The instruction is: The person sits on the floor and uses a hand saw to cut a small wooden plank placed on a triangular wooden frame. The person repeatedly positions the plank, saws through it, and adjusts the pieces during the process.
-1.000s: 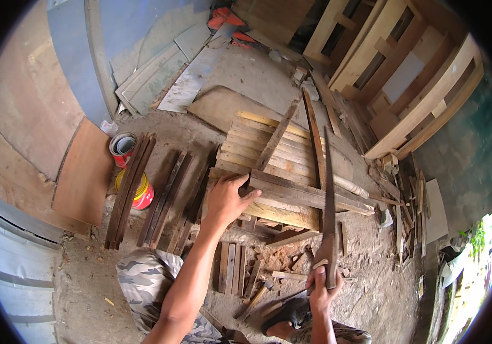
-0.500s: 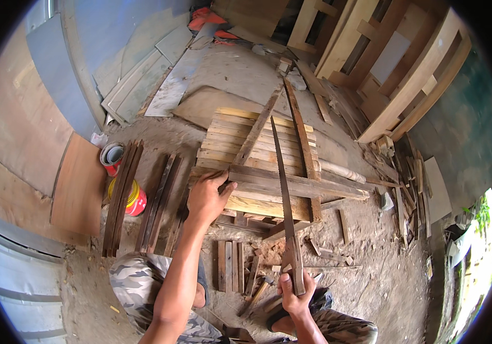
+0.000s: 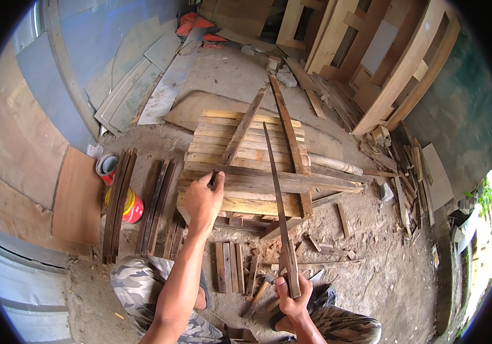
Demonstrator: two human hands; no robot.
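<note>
My left hand (image 3: 203,198) is closed on the left end of a dark wooden plank (image 3: 246,176), its thumb along the end. The plank lies crosswise over a low slatted wooden stand (image 3: 214,140). In my right hand (image 3: 293,298) is the handle of a handsaw (image 3: 282,229), its long blade pointing away from me and crossing above the plank near its middle. Whether the teeth touch the wood I cannot tell. Two long battens, a left batten (image 3: 246,127) and a right batten (image 3: 288,123), meet in a point at the far side of the stand.
Dark wood strips (image 3: 121,206) stand at the left beside a red and yellow can (image 3: 134,207) and another can (image 3: 107,166). Short cut pieces (image 3: 229,266) and a hammer (image 3: 257,295) lie before my feet. Scrap wood (image 3: 409,178) is heaped right; wooden frames (image 3: 406,69) lean behind.
The view has shifted slightly to the right. Relative to the plank, the saw has come a little toward me. My left hand keeps its hold on the plank's end.
</note>
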